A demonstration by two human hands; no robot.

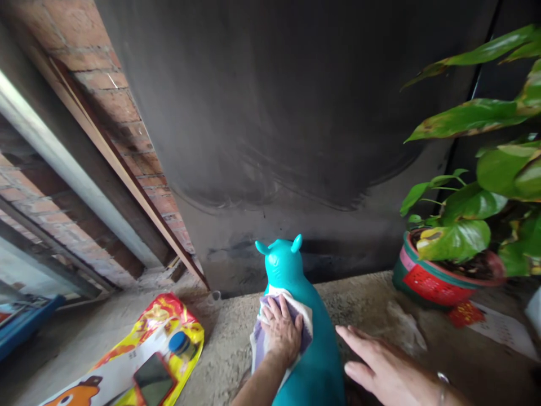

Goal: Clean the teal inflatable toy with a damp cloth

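A teal rubber animal toy (pixel 321 332) with two small ears stands in the lower middle, its head facing the dark panel. Across its neck and back lies a white and purple striped cloth (pixel 261 338). My left hand (pixel 281 330) presses flat on this cloth, fingers spread, holding it against the toy. To the right of the toy, my right hand (pixel 380 361) is open with fingers stretched out. It seems to hold nothing and is apart from the toy; a ring-like band shows near its wrist.
A large dark panel (pixel 270 113) stands ahead. On the left lie a yellow and red plastic bag (pixel 192 332), a blue-capped container (pixel 179 342) and a phone (pixel 154 379). A potted plant (pixel 439 282) stands right, near crumpled clear plastic (pixel 408 327). A blue tray (pixel 31 324) sits far left.
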